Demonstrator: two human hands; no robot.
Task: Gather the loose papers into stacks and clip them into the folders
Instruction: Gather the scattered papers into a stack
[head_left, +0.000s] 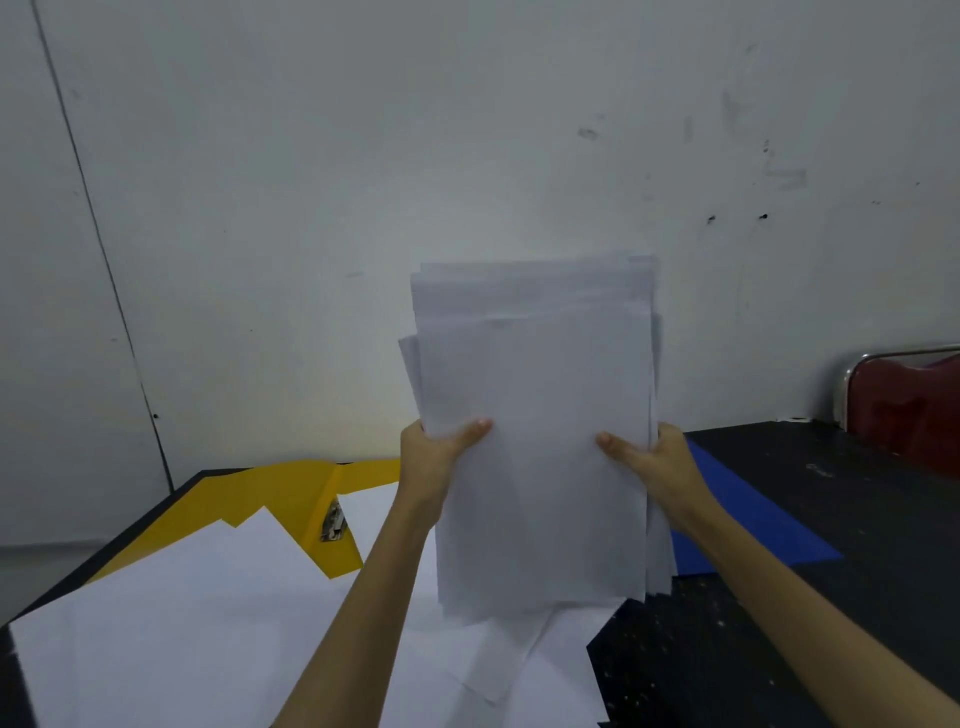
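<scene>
We reach both bare forearms forward and up from the lower edge of the view, and between them we hold a stack of papers (535, 441) upright above the tabletop (831, 519). Our left hand (436, 452) grips the stack's left edge low down, thumb laid flat across the front sheet and the other fingers curled out of sight behind it. Our right hand (654, 457) grips the right edge at about the same height, thumb pointing inward over the front sheet and fingers wrapped round the back. The sheets are not squared up: several upper edges stick out one above another, and a few side edges show past the front sheet on both sides. The lower end of the stack hangs over loose papers (182, 623) that lie spread flat on the tabletop to the left of the stack and below it. Left of the stack a yellow folder (270, 499) lies open, partly covered by those sheets, with a metal clip (333, 522) on its inner side. Right of the stack, just behind our right wrist, a blue folder (748, 525) lies flat on the dark tabletop. Farther right, a red chair (909, 410) with a metal frame stands at the tabletop's far edge. A pale wall (311, 182) rises behind the stack.
</scene>
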